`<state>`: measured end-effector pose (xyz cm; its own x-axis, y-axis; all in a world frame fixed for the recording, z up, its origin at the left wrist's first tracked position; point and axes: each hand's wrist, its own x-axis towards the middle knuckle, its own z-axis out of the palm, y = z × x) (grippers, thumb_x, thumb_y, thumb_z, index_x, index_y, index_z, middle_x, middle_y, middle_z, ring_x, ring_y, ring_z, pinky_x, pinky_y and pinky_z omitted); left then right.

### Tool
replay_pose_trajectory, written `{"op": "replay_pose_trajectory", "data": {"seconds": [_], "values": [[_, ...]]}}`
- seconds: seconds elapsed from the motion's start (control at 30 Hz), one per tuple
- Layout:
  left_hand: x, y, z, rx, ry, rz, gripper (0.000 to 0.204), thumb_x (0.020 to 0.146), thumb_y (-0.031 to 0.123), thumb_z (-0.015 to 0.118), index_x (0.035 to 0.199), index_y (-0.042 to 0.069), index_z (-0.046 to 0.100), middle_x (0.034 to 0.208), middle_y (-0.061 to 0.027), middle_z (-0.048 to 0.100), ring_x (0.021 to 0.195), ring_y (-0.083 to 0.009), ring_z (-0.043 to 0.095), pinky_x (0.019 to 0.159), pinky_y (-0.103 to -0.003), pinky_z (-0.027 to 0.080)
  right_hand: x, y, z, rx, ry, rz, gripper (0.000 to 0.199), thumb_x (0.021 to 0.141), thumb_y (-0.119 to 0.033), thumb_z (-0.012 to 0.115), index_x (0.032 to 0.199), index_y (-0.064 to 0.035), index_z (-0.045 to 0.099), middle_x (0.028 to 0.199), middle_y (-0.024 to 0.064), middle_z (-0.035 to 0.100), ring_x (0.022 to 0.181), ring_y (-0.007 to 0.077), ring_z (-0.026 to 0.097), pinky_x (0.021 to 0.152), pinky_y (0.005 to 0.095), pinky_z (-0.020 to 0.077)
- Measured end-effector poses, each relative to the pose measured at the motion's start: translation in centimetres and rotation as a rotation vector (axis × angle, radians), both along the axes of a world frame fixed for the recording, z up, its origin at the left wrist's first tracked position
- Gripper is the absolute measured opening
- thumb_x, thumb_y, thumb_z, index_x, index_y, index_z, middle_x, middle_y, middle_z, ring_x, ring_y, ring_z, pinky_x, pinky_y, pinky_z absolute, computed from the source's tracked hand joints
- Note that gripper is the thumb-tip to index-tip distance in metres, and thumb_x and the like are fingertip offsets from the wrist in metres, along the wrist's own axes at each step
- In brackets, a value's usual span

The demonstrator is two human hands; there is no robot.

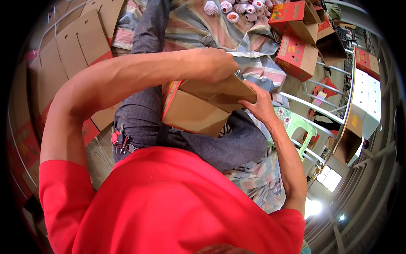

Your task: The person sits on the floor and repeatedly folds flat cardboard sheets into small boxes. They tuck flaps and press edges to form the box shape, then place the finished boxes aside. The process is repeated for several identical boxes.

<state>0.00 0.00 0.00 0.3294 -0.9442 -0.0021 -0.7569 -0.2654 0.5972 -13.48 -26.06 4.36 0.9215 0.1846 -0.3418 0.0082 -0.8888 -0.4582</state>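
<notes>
Across my lap lies a cardboard box, brown on its bare sides with a red printed face to the left. My right hand grips the box's right edge, thumb on the brown face and fingers behind. Over the top edge, my left hand is closed in a fist. A bit of shiny metal shows between that fist and the box edge; its kind is hidden, as is most of what the fist holds.
Flattened cartons lean at the left. Red fruits in pink foam nets lie on a striped sheet ahead. Red-printed boxes stand at right, near a metal rail and a green plastic stool.
</notes>
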Motion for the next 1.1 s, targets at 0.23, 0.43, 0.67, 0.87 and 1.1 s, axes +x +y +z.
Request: {"op": "replay_pose_trajectory", "data": {"seconds": [0.23, 0.43, 0.67, 0.87, 1.1], "values": [[-2.2, 1.0, 1.3, 0.021, -0.055, 0.045, 0.021, 0.087, 0.016, 0.072, 0.099, -0.001, 0.075, 0.096, -0.0227, 0.077, 0.089, -0.0405, 0.078, 0.076, -0.049, 0.063, -1.8, 1.3, 0.5, -0.032, -0.091, -0.001, 0.063, 0.077, -0.005, 0.091, 0.134, 0.0008, 0.066, 0.13, 0.0226, 0.072, 0.119, 0.0408, 0.07, 0.102, 0.0438, 0.0558], [-4.2, 0.9, 1.1, 0.065, -0.095, 0.107, 0.019, 0.086, 0.014, 0.073, 0.101, 0.004, 0.08, 0.096, -0.0165, 0.08, 0.095, -0.0362, 0.08, 0.075, -0.05, 0.064, -3.3, 1.8, 0.3, -0.046, -0.146, -0.005, 0.064, 0.074, -0.002, 0.091, 0.133, 0.0008, 0.067, 0.134, 0.022, 0.071, 0.124, 0.0403, 0.068, 0.106, 0.0441, 0.0547], [-5.2, 0.7, 0.9, 0.038, -0.109, 0.125, 0.02, 0.085, 0.013, 0.074, 0.103, 0.006, 0.081, 0.098, -0.0133, 0.08, 0.095, -0.0346, 0.08, 0.074, -0.049, 0.064, -4.6, 2.4, 0.5, -0.054, -0.191, -0.011, 0.065, 0.072, 0.002, 0.09, 0.133, 0.0001, 0.067, 0.137, 0.0216, 0.069, 0.127, 0.0406, 0.066, 0.109, 0.045, 0.0536], [-5.7, 1.4, 1.7, 0.039, -0.143, 0.099, 0.024, 0.087, 0.012, 0.073, 0.109, 0.005, 0.077, 0.099, -0.0119, 0.08, 0.095, -0.0331, 0.08, 0.074, -0.048, 0.063, -5.3, 2.6, 0.3, -0.064, -0.197, -0.001, 0.067, 0.072, 0.003, 0.089, 0.134, -0.0003, 0.065, 0.138, 0.0216, 0.068, 0.129, 0.0408, 0.065, 0.109, 0.0457, 0.0533], [-6.7, 1.9, 1.0, -0.029, -0.217, 0.113, 0.025, 0.086, 0.012, 0.074, 0.11, 0.002, 0.073, 0.095, -0.0138, 0.08, 0.095, -0.0336, 0.08, 0.075, -0.047, 0.063, -6.1, 2.5, -0.3, -0.032, -0.227, 0.018, 0.069, 0.071, 0.003, 0.09, 0.135, -0.0009, 0.064, 0.141, 0.021, 0.067, 0.13, 0.042, 0.064, 0.111, 0.047, 0.0523]]}}
